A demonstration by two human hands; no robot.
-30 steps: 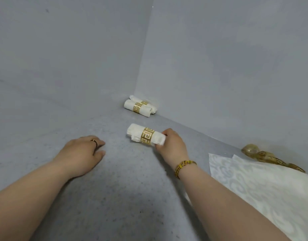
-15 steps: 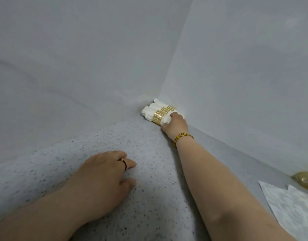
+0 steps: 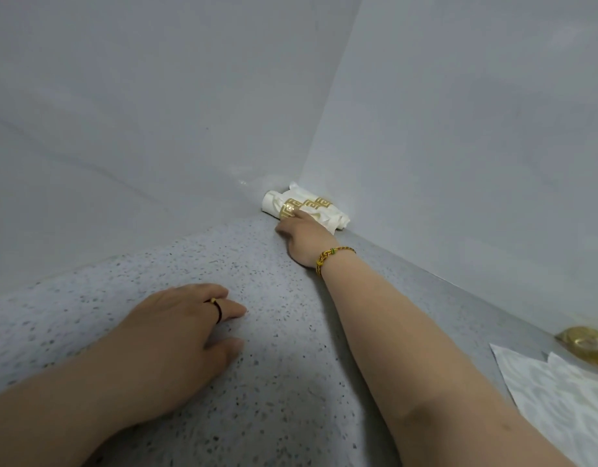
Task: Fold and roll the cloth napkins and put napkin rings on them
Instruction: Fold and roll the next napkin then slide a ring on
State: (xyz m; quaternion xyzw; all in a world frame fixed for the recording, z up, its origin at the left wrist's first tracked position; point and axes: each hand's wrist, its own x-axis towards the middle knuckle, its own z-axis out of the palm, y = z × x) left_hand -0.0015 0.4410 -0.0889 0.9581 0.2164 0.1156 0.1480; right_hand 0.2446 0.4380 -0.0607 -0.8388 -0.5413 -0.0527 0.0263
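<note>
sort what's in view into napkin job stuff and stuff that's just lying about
Part of the job: rolled napkins with gold rings in the corner, right hand resting on them; flat patterned napkin; spare napkin rings at the right edge.
Just there: bracelet, finger ring, both worn; left hand idle on speckled counter.

We rest our left hand (image 3: 176, 335) flat, fingers relaxed; our right hand (image 3: 302, 235) reaches the counter's (image 3: 257, 382) far corner, palm down.

Rolled napkins (image 3: 304, 210) in far corner; flat napkin (image 3: 560, 392) right.
</note>
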